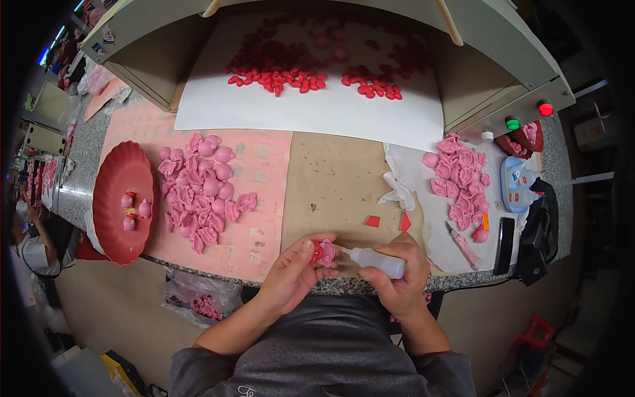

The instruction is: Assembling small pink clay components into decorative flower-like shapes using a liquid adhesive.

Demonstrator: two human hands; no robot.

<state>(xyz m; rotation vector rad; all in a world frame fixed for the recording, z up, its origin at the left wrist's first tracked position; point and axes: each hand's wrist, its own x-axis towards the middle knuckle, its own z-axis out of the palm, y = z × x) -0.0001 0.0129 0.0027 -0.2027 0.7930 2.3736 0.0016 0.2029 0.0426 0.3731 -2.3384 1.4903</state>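
Note:
Near the front edge of the table, my left hand (288, 272) pinches a small ruffled pink piece (327, 253) with a red part (317, 253) against it. My right hand (409, 278) grips a translucent squeeze bottle (378, 261), tilted sideways. Its thin nozzle points left, at the pink piece; whether the tip touches it, I cannot tell. Left of my hands lies a heap of pink ruffled and round pieces (198, 188). Another heap of pink ruffled pieces (460, 175) lies to the right.
A scalloped red tray (109, 205) at the left holds several small pieces. Many red pieces (278, 81) lie on white paper inside an open booth (486, 99) at the back. At the right are a blue container (509, 188) with bottles, a pink tube (465, 248) and a phone (504, 245).

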